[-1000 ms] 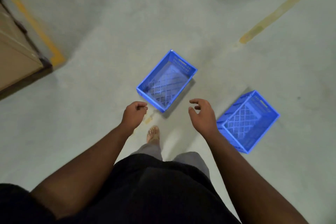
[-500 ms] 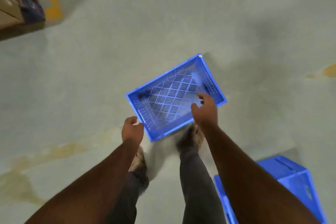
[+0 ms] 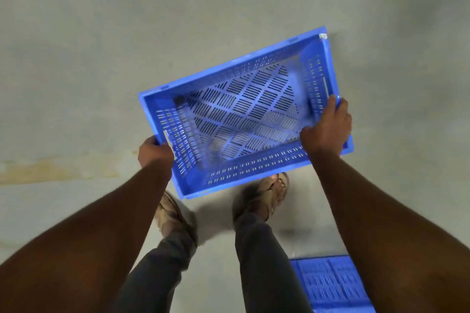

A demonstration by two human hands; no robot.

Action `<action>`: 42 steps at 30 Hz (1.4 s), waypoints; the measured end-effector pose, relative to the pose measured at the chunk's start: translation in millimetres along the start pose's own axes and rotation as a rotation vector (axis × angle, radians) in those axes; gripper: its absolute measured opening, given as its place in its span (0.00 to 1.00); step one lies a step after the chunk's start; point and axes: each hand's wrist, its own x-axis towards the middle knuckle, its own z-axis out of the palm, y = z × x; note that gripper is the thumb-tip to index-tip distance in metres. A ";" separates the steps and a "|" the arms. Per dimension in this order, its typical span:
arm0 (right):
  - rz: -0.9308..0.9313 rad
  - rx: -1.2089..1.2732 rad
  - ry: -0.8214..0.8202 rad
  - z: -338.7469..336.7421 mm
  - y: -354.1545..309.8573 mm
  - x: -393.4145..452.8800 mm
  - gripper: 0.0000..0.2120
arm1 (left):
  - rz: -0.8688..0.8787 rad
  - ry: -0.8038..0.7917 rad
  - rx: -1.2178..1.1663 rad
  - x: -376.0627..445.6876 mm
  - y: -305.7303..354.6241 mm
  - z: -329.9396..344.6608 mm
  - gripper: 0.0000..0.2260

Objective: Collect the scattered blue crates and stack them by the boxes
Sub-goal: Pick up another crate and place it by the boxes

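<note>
An empty blue slotted crate (image 3: 244, 112) fills the middle of the view, held tilted above the floor and my feet. My left hand (image 3: 154, 151) grips its left short end at the handle slot. My right hand (image 3: 328, 129) is closed over the rim at its right short end. A second blue crate (image 3: 328, 284) lies on the floor at the bottom right, partly hidden behind my right forearm.
Grey concrete floor (image 3: 101, 46) spreads all around, with a yellowish worn stripe (image 3: 58, 169) at the left. My two sandalled feet (image 3: 273, 190) stand just below the held crate.
Both hands reached down and took hold of the crate's ends, and the crate now fills more of the view. The boxes at the left have left the view.
</note>
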 end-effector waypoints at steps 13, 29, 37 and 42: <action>-0.427 0.270 -0.026 -189.0 -108.4 -186.0 0.26 | -0.245 0.086 -0.371 -66.8 -99.7 -318.0 0.16; -0.921 0.721 -0.116 -457.3 -372.9 -433.9 0.26 | -0.054 0.636 -1.209 -316.2 -208.3 -672.8 0.14; -1.034 0.685 -0.264 -464.6 -432.3 -537.9 0.26 | -0.243 0.815 -1.454 -360.7 -304.6 -674.2 0.24; -1.030 0.611 -0.288 -424.6 -463.1 -610.8 0.24 | -0.249 0.829 -1.413 -349.0 -389.4 -694.3 0.28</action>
